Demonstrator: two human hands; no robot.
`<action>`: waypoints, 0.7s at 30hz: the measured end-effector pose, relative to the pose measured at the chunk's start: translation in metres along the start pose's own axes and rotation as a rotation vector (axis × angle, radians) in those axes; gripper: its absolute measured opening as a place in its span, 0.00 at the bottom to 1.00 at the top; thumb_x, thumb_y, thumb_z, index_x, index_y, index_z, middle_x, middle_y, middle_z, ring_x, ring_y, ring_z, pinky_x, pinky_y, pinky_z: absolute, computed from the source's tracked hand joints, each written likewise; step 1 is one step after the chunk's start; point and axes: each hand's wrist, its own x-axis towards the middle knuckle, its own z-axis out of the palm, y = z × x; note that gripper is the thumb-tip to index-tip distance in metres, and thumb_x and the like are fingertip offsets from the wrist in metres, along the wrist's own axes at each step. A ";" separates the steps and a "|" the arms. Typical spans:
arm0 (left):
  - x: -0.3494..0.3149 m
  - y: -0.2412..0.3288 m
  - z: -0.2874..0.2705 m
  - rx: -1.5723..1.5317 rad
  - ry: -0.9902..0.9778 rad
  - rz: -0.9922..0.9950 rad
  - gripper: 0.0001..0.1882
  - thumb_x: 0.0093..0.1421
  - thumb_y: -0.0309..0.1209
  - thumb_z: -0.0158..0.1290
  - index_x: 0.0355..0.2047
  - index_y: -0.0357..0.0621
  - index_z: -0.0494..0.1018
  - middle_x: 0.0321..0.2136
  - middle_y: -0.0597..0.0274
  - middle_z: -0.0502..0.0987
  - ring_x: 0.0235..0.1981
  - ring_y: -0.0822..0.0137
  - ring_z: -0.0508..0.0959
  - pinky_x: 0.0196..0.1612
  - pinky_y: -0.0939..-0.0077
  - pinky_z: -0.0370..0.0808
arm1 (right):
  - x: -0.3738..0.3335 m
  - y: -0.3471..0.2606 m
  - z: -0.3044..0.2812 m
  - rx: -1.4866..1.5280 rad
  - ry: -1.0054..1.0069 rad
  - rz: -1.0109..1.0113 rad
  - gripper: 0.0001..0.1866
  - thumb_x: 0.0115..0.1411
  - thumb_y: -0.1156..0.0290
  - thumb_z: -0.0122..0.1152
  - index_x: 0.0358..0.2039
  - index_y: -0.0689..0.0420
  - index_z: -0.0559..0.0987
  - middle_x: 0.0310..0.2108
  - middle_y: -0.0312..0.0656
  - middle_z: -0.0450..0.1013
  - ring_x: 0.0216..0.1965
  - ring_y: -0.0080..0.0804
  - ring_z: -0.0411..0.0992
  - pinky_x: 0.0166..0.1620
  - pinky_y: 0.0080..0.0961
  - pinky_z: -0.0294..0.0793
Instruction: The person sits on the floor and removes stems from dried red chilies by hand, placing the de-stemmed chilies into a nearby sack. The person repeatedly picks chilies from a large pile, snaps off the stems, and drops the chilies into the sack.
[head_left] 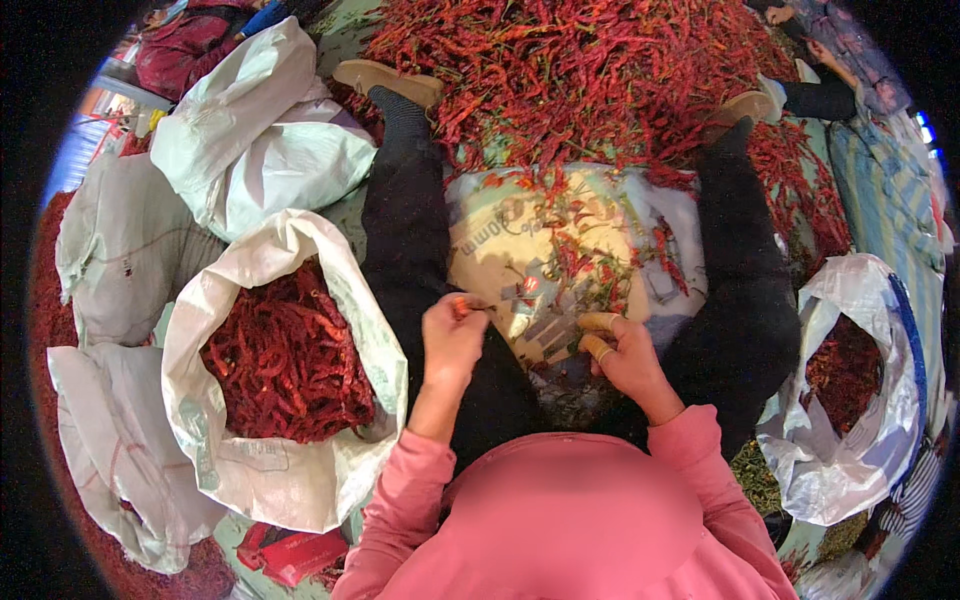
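Observation:
Between my outstretched legs lies a pale printed sheet [480, 235] with loose red chili peppers [572, 255] and green stem bits scattered over it. At its left edge, my left hand [452, 340] is closed, a small orange-red chili pepper [461, 308] showing at its fingertips. My right hand [628, 362] hovers over the near right part of the sheet. Its fingers, wrapped in yellowish coverings, are bent and somewhat apart, and I see nothing in them. Beyond the sheet spreads a large heap of red chili peppers [590, 80].
On my left stands an open white sack [290, 490] of dark red chilies, with more white sacks [125, 240] behind it. Another open white sack [840, 495] stands on my right. A red packet [295, 555] lies low left. Other people [185, 50] sit at the far corners.

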 end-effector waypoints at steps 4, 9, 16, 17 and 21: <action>0.006 -0.016 0.031 0.620 0.103 0.452 0.07 0.47 0.24 0.54 0.27 0.33 0.73 0.20 0.54 0.76 0.19 0.65 0.75 0.25 0.75 0.71 | -0.006 0.001 -0.001 -0.172 -0.038 -0.160 0.13 0.51 0.80 0.54 0.40 0.62 0.74 0.28 0.48 0.73 0.27 0.37 0.72 0.31 0.27 0.71; 0.007 -0.004 0.048 0.871 -0.062 0.562 0.06 0.49 0.26 0.52 0.29 0.44 0.75 0.19 0.51 0.74 0.20 0.52 0.75 0.25 0.68 0.71 | -0.008 -0.007 -0.004 -0.275 -0.035 -0.234 0.13 0.50 0.78 0.54 0.38 0.61 0.74 0.32 0.54 0.72 0.34 0.49 0.72 0.36 0.33 0.71; 0.017 -0.022 0.048 1.163 -0.112 0.648 0.10 0.49 0.27 0.53 0.34 0.46 0.74 0.21 0.51 0.75 0.21 0.53 0.76 0.25 0.63 0.72 | -0.006 -0.001 -0.005 -0.302 -0.011 -0.283 0.11 0.50 0.76 0.55 0.36 0.61 0.75 0.30 0.54 0.72 0.34 0.50 0.72 0.36 0.34 0.71; 0.020 -0.023 0.045 1.044 -0.101 0.646 0.09 0.48 0.26 0.54 0.33 0.45 0.74 0.20 0.52 0.75 0.20 0.55 0.76 0.25 0.66 0.71 | -0.006 0.001 -0.004 -0.307 -0.008 -0.294 0.11 0.50 0.76 0.55 0.36 0.61 0.75 0.30 0.54 0.72 0.33 0.51 0.72 0.36 0.34 0.71; 0.018 -0.012 0.043 0.174 -0.149 0.387 0.04 0.49 0.22 0.55 0.27 0.42 0.74 0.14 0.66 0.71 0.14 0.74 0.68 0.15 0.82 0.62 | -0.005 0.007 -0.011 -0.373 0.089 -0.325 0.10 0.50 0.75 0.56 0.35 0.60 0.76 0.29 0.53 0.73 0.32 0.49 0.72 0.36 0.34 0.71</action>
